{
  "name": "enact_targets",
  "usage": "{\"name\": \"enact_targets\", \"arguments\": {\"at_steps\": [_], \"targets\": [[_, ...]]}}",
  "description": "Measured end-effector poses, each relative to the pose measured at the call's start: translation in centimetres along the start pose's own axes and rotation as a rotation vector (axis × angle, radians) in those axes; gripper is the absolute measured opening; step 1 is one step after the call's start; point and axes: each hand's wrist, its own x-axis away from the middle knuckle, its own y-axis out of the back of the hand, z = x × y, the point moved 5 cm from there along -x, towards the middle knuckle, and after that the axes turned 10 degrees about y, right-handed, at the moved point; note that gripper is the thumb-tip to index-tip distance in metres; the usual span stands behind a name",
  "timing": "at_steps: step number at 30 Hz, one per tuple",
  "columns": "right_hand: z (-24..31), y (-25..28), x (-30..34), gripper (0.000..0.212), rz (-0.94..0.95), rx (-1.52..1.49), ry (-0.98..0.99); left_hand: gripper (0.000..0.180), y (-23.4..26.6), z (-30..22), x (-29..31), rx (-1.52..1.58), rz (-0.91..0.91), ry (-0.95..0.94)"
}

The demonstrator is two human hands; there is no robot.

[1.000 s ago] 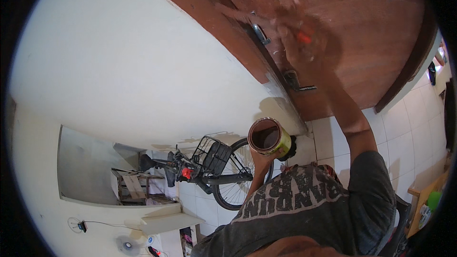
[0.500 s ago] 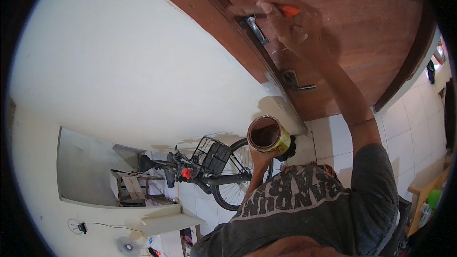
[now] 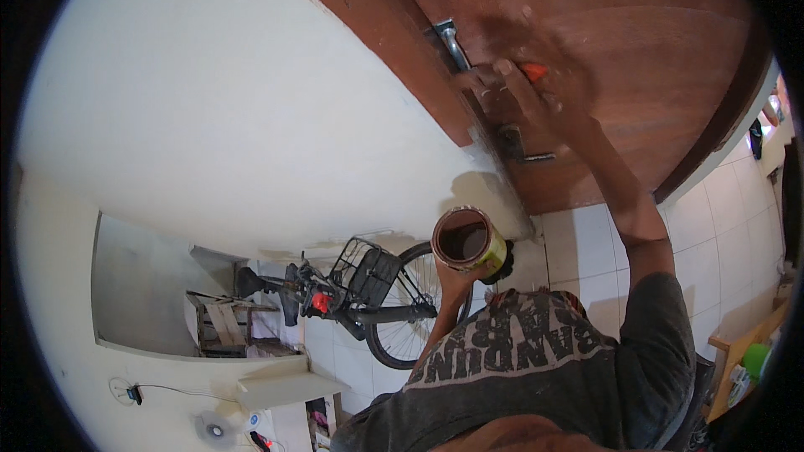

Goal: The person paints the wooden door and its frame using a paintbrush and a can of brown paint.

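Observation:
My left hand (image 3: 456, 279) grips a paint can (image 3: 500, 253) from below and the side. The can has a yellow-green label, a stained rim and dark brown paint inside. My right hand (image 3: 543, 105) is raised at the brown door (image 3: 645, 59), its fingers closed round a paintbrush (image 3: 533, 72) with an orange handle. The brush's tip is blurred and partly hidden near the door's edge. It lies between a metal pull handle (image 3: 453, 43) above and a lever handle (image 3: 536, 156) below.
A brown door frame (image 3: 394, 42) borders the white wall (image 3: 234, 117). Behind the can stands a bicycle (image 3: 385, 314) with a black rear rack. White tiles (image 3: 578, 238) cover the floor. A wooden table (image 3: 737, 356) with a green item is at the right; a fan (image 3: 216, 429) is at lower left.
My right hand has moved down along the door edge with the paintbrush, from beside the pull handle to just below it. The left hand still holds the can.

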Motion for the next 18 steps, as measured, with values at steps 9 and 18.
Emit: {"name": "enact_targets", "arguments": {"at_steps": [9, 18], "targets": [[-0.7, -0.3, -11.2, 0.011, -0.391, -0.197, 0.184, 0.094, -0.4, 0.5, -0.5, -0.020, 0.091, 0.057], [-1.1, -0.7, -4.5, 0.014, -0.258, -0.215, -0.012, 0.086, -0.7, -1.1, -0.1, -0.029, 0.069, 0.045]]}}
